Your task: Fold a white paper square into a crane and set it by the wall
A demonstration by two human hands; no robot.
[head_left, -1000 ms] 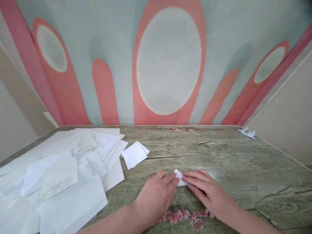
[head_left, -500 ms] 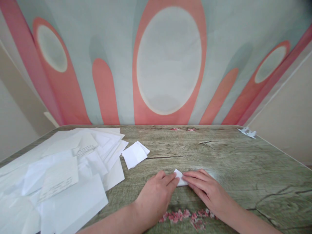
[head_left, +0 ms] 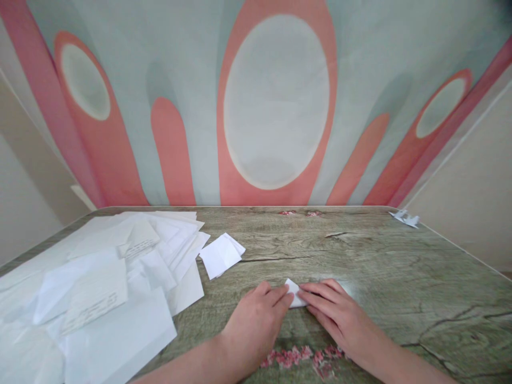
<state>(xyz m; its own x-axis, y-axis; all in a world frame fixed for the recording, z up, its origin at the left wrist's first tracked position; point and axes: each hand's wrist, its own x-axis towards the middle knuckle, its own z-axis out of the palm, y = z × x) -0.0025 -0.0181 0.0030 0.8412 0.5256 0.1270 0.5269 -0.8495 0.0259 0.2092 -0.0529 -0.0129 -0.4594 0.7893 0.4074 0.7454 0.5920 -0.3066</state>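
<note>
A small piece of folded white paper (head_left: pixel 295 293) lies on the wood-patterned table between my two hands, its pointed top facing away from me. The fingers of my left hand (head_left: pixel 260 314) are closed on its left side and cover that edge. From the right, the fingertips of my right hand (head_left: pixel 340 314) press together on the paper's other side. Its lower left and right parts are hidden under the fingers. Farther off to the left is a small stack of white paper squares (head_left: pixel 221 255), which neither hand touches.
A large loose heap of white sheets (head_left: pixel 132 325) covers the table's left side. Small folded white paper shapes (head_left: pixel 405 217) stand at the far right corner. Pink flower patterns (head_left: pixel 294 356) mark the wood-grain tabletop (head_left: pixel 400 277). Behind the table hangs a coral and grey-green backdrop (head_left: pixel 276 106).
Both hands keep their hold on the folded paper in nearly the same place. The whole view has shifted very slightly.
</note>
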